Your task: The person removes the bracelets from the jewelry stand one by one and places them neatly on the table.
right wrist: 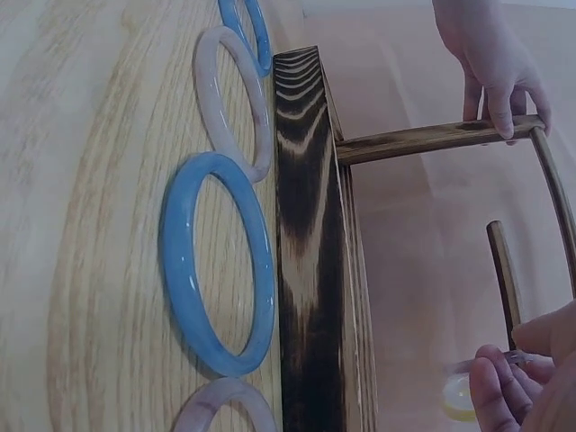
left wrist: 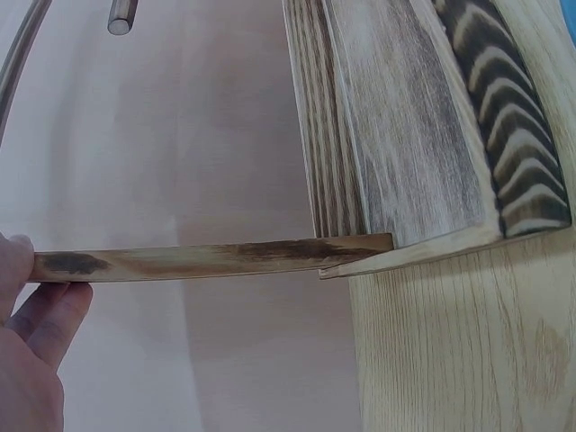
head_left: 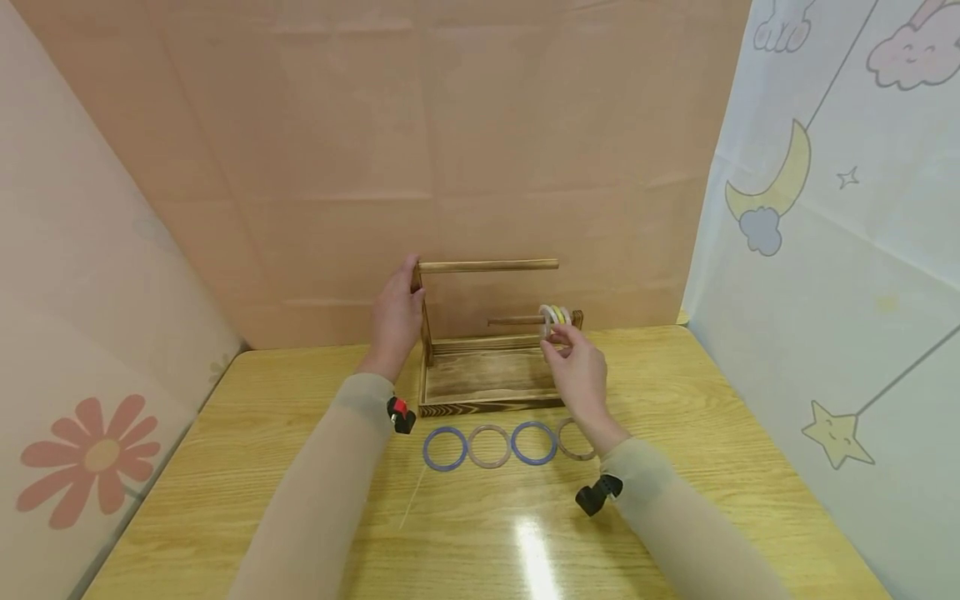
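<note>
Tan backing (head_left: 420, 150) is seen behind a yellow wooden table (head_left: 262, 500). On it, one post of a wooden rack (head_left: 487, 408) is held by the left hand (head_left: 396, 321), with the thumb on one side and the fingers on the other. A pale ring (head_left: 543, 312) is pinched by the thumb and fingers of the right hand (head_left: 582, 367). It is stood on edge, and seems to be around the lower rod (head_left: 513, 321). Just past those fingertips, white and yellow rings (head_left: 558, 315) are lined up. That rod is laid sideways, its free end pointed toward the left fingers; the upper rod (head_left: 487, 267) is pointed right, away from them.

Dark marks beside the left fingers are shown only by the left wrist view. By the head view, two blue rings (head_left: 534, 424) and two pinkish rings (head_left: 489, 427) are shown lying flat, nearer the person than the right fingers.
</note>
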Tool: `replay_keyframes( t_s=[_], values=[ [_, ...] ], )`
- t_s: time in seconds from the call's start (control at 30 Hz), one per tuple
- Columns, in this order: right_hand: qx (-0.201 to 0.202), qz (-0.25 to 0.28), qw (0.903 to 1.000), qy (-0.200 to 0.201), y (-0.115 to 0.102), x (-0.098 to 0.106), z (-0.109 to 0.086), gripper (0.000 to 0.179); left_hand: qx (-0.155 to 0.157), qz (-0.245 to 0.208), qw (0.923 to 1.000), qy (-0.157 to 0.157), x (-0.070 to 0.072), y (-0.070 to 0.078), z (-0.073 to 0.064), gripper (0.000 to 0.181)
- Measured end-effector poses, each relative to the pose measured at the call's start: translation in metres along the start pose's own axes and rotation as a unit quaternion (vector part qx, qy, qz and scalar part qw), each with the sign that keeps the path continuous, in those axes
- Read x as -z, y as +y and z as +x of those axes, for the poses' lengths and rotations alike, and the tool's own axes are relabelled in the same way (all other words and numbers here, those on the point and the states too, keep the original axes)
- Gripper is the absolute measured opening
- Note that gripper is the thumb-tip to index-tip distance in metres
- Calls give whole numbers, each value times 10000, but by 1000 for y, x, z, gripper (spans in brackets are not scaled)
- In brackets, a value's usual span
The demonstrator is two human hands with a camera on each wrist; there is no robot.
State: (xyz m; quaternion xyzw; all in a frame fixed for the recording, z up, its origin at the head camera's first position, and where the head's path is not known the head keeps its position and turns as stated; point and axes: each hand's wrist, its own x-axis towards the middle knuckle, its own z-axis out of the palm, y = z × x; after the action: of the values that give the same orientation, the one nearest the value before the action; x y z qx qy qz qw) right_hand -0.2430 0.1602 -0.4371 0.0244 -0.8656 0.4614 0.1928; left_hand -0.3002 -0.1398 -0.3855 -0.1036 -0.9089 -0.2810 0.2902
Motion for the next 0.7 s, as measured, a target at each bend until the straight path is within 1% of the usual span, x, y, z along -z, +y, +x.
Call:
replay_keyframes(
  t_s=[0.17, 0.3, 0.5, 0.7],
  values=[
    [5, -6, 9999, 157, 3, -2, 1, 30, 16, 33, 10000, 41, 0, 2, -3, 63],
    [-31, 96, 9996, 257, 4, -3, 2, 28, 35, 38, 10000, 30, -1, 2, -3, 62],
    [-118, 144, 9995, 256, 3, -4, 3, 26, 72, -38, 10000, -17, 0, 1, -4, 63],
    [-42, 166, 9996, 243, 0, -5, 4, 25, 87, -63, 9999, 0, -2, -1, -4, 64]
  ],
)
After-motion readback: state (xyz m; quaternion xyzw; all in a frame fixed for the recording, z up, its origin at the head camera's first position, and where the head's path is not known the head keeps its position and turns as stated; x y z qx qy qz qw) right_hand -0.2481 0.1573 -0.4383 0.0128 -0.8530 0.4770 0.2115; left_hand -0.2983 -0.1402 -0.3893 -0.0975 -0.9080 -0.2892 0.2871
